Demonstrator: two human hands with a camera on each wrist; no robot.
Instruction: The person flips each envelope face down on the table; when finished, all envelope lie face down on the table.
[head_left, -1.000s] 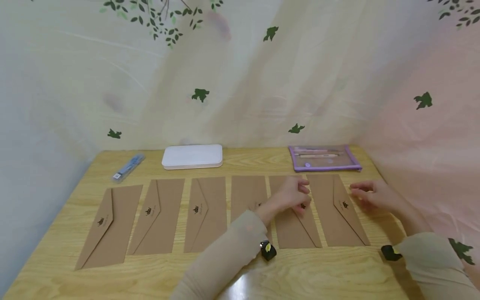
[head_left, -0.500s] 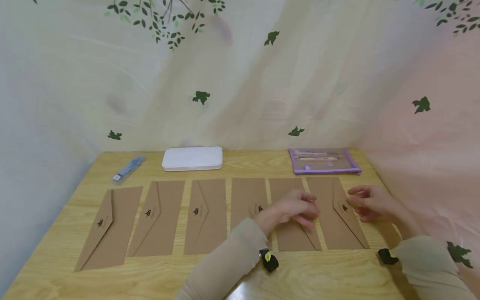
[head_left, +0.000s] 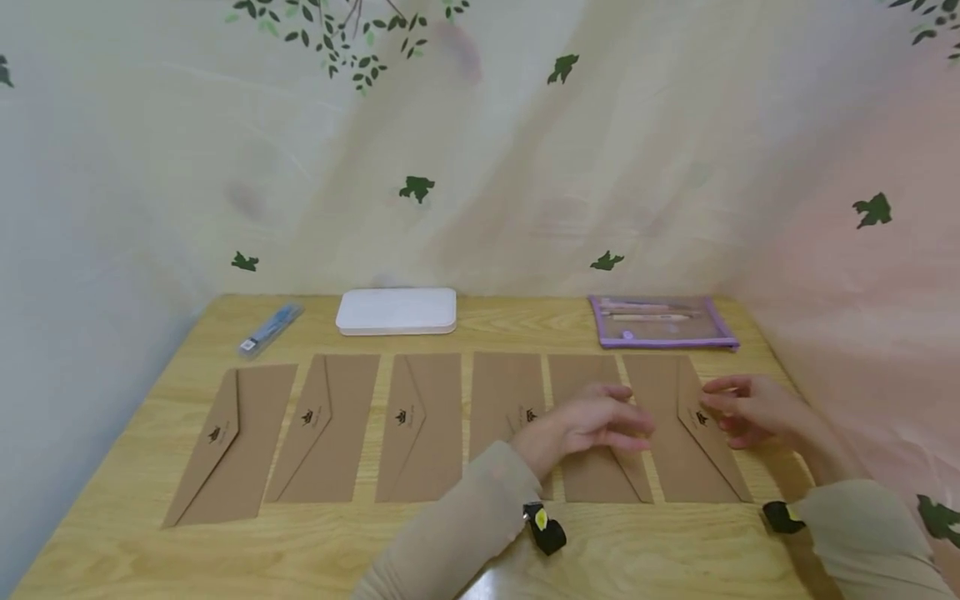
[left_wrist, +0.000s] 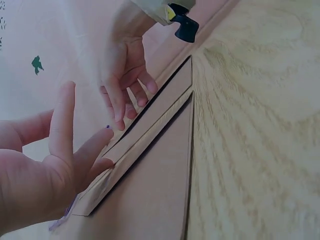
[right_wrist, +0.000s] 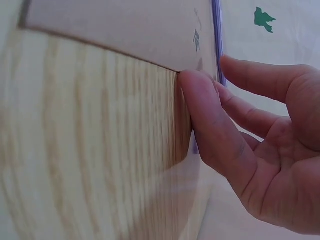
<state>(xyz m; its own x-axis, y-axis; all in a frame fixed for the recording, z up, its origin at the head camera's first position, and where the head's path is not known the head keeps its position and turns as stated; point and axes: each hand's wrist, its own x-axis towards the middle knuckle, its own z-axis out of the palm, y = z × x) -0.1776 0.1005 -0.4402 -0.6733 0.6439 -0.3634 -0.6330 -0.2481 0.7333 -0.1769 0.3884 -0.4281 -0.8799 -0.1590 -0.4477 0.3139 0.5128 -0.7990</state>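
Note:
Several brown kraft envelopes lie in a row, each with a pointed flap and a small black crown print. My left hand [head_left: 596, 423] hovers over the second envelope from the right [head_left: 581, 475], fingers spread and nothing held, its fingertips near the rightmost envelope [head_left: 660, 433]. At that rightmost envelope's right edge is my right hand [head_left: 761, 410], fingers bent loosely. In the right wrist view, the thumb [right_wrist: 207, 107] is right at the envelope's [right_wrist: 115, 30] edge, with the index finger apart from it. The left wrist view has both hands above the envelopes' long edges.
At the back of the wooden table [head_left: 517, 312] lie a slim clear case with blue contents [head_left: 272, 329], a white flat box [head_left: 396, 312] and a purple-edged clear pouch [head_left: 663, 323] with pens. Fabric printed with green birds [head_left: 417, 189] hangs behind and at the sides.
My left hand has moved right and toward me, its fingers spreading toward the rightmost envelope. My right hand has shifted slightly left to that envelope's edge. The head view has turned a little.

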